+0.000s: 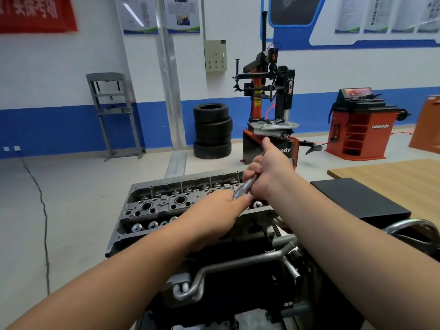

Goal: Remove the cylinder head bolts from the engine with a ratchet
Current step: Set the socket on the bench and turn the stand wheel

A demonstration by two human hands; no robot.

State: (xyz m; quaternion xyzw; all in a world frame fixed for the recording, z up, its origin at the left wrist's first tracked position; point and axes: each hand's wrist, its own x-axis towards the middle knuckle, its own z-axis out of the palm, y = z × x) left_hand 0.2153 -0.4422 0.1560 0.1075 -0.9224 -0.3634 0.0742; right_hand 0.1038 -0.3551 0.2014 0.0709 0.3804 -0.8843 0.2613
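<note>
While both hands grip, ratchet [246,186] tilts.

Showing: one engine [181,206], one ratchet [245,186], two hands [214,210] [271,170], three stacked tyres [212,131].

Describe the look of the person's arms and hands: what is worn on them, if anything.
Both forearms are bare as far as the picture shows: no sleeves reach into view. The left hand and right hand wear no gloves. No watch, bracelet or ring shows on either wrist or on the fingers that can be seen.
</note>
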